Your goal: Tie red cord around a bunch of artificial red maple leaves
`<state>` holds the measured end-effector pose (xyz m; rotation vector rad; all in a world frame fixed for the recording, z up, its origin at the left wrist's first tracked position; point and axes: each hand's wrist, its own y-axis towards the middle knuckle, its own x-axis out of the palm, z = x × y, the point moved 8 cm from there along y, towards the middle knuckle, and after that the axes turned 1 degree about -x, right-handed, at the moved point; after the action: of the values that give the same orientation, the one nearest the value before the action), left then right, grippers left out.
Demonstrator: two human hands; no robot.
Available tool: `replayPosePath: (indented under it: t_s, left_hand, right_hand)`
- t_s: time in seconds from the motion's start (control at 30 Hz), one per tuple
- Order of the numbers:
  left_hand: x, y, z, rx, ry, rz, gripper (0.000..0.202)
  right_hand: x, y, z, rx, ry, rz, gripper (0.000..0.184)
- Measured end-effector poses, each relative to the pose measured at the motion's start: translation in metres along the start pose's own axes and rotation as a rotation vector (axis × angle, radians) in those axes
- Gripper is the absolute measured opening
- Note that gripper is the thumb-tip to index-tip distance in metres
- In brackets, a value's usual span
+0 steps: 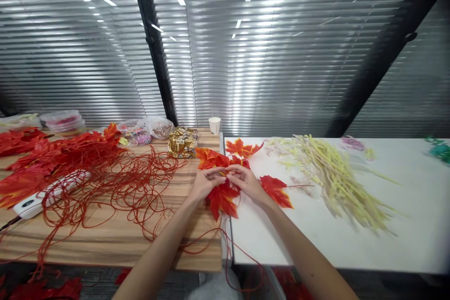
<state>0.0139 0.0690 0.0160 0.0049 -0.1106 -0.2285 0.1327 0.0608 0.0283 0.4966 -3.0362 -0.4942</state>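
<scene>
Over the seam between two tables, my left hand (210, 182) and my right hand (245, 180) meet at the middle of a cluster of red-orange artificial maple leaves (222, 200). The fingers of both hands are pinched together around the leaf stems, where a bit of yellow shows. A thin red cord (230, 236) hangs from the cluster and loops down past the table edge. Which fingers hold the cord and which hold the stems is hidden. Beside my right hand, a single red maple leaf (276, 191) lies on the white table.
Tangled red cord (140, 183), red leaves (28, 168) and a white power strip (52, 193) cover the wooden table (116, 243). Behind stand a gold foil packet (183, 142) and a paper cup (214, 125). Yellow strips (341, 183) lie on the white table (415, 215).
</scene>
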Motion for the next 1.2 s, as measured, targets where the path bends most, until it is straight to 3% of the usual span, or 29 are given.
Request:
replayPosePath:
  t_s: [0.43,0.67,1.2]
  left_hand:
    - [-0.004,0.002,-0.003,-0.010,0.016,0.020,0.046]
    - [-0.004,0.002,-0.004,-0.023,0.023,0.038,0.045]
    - [0.002,-0.001,-0.006,-0.048,0.075,-0.009,0.050]
  right_hand:
    - [-0.002,-0.001,0.003,0.079,0.120,0.019,0.031]
    - [-0.012,0.002,0.009,0.058,0.036,0.129,0.029]
    - [-0.009,0.001,0.007,0.029,-0.055,0.154,0.022]
